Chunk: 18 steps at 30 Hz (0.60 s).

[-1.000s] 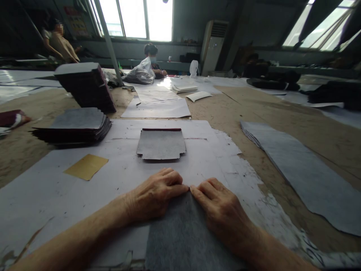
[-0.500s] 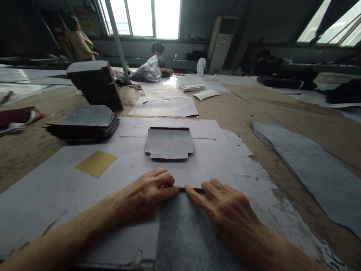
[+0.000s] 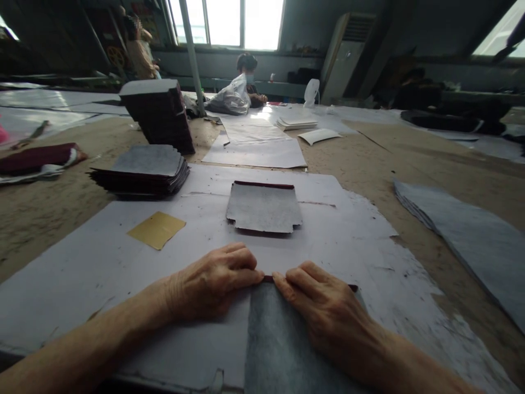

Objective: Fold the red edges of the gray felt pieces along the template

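My left hand and my right hand lie side by side on the far edge of a grey sheet with a dark red underside. Fingertips of both hands press that edge, where a thin dark red strip shows between them. The sheet rests on white paper that covers the table. Just beyond my hands lies a grey cut piece with notched corners, flat on the paper.
A yellow card lies at the left. A stack of grey cut pieces and a taller dark red pile stand behind it. Long grey sheets lie at the right. Two people are at the far end.
The view has shifted, so everything sits further right in the picture. My hands have stayed together on the sheet's far edge, and a dark red strip now shows along it.
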### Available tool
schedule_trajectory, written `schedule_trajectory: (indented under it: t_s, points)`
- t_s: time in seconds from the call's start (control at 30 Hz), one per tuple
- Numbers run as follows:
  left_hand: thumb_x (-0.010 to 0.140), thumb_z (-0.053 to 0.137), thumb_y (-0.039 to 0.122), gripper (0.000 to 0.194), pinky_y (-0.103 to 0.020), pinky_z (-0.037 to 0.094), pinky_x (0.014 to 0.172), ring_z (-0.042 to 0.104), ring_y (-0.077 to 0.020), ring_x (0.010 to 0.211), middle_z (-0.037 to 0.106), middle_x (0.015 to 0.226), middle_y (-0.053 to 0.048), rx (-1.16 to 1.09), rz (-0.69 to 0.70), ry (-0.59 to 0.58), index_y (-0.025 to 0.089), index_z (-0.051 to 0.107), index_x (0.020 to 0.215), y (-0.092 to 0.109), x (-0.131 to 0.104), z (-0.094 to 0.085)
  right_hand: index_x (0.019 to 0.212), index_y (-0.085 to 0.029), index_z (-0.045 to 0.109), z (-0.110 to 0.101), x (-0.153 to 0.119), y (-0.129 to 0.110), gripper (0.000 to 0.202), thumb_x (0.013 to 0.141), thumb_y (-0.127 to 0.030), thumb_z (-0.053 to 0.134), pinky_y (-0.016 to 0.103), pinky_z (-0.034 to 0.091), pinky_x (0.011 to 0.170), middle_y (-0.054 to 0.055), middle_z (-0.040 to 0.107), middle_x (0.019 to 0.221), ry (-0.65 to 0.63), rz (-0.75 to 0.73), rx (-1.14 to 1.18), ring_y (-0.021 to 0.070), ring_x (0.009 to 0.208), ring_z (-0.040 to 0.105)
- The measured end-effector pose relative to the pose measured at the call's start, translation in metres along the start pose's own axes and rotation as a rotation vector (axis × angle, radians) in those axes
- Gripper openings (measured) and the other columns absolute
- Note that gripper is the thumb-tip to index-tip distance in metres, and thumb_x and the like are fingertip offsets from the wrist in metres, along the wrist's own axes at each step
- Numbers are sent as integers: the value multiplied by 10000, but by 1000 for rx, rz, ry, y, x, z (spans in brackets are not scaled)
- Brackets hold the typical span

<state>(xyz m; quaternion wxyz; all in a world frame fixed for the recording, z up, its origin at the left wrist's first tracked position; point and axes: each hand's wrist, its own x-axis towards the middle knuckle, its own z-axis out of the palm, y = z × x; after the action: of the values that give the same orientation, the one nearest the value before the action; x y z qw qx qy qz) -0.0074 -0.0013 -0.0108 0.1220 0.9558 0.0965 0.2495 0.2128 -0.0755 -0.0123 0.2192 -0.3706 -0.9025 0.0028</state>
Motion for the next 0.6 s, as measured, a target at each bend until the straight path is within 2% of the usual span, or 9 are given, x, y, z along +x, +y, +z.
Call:
schedule_trajectory:
  t_s: [0.1,0.2,0.37,0.6]
  points:
    - [733,426,-8,322,-314,435,683,469,-153,756,536,838,-66,56,-16,17,137,573,980,3,-8,-4,1159,-69,515,-2,2,2,371,843,-33,324,319,473,650,98,522,842,-38,21,35,193,772,432]
    - [739,421,17,305,-324,416,647,461,-155,727,537,829,-66,92,-37,60,140,567,976,15,-13,-5,1208,-101,490,-3,4,3,441,809,-7,326,306,471,643,97,497,858,-67,45,46,195,808,437]
    - [674,429,23,368,-337,405,633,453,-172,726,533,844,-75,64,-114,-23,105,542,1014,38,-19,-2,1277,-158,429,-2,5,4,521,793,5,327,269,449,619,82,460,860,-134,58,34,174,792,447]
    - [638,441,25,388,-335,380,634,441,-173,721,519,830,-70,54,-116,-12,108,532,1006,38,-22,2,1294,-215,415,-6,11,2,602,746,18,334,247,394,543,59,433,807,-240,69,-41,146,661,436]
